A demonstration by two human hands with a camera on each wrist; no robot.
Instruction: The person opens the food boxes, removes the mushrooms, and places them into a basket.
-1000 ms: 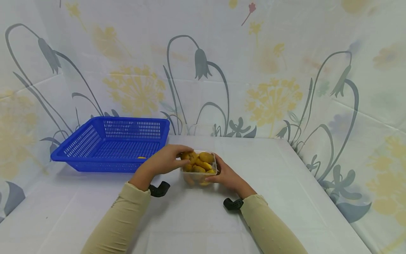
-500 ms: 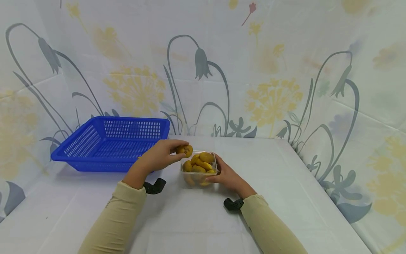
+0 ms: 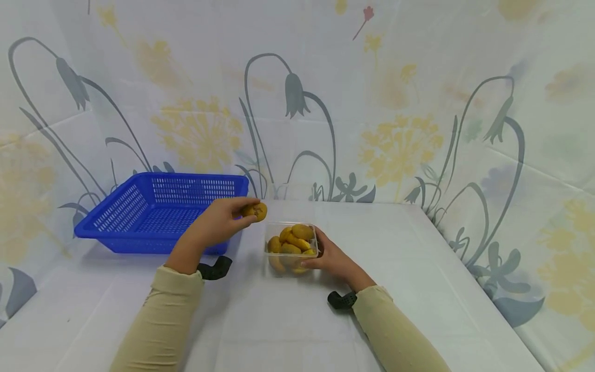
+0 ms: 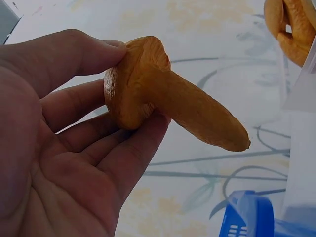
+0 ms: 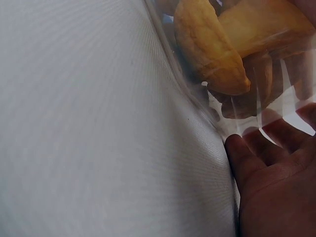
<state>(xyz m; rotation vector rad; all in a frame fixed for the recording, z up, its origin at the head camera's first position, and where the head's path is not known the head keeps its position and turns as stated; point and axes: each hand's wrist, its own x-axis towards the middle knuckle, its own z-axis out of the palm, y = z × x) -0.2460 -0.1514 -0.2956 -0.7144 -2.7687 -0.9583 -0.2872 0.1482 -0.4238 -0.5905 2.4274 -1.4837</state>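
My left hand (image 3: 211,227) pinches a yellow-brown mushroom (image 4: 197,111) by its cap, thumb on one side and fingers on the other. Its thick stem points away from the palm in the left wrist view. In the head view it is up in the air between the blue basket (image 3: 116,243) and a clear plastic box (image 3: 283,267). Several more mushrooms (image 3: 303,232) fill that box up to its rim. My right hand (image 3: 333,257) grips the box at its right side, thumb at the front; the right wrist view shows fingers against the clear wall.
The basket, with slotted sides, stands at the back left of the white-covered table (image 3: 279,320); my left forearm and hand overlap its right end. Behind the table hangs a flower-printed cloth (image 3: 297,103), and it also lines the right side.
My left hand has lifted the mushroom out of the box and carried it up and left toward the basket. The right hand and the box have stayed in place.
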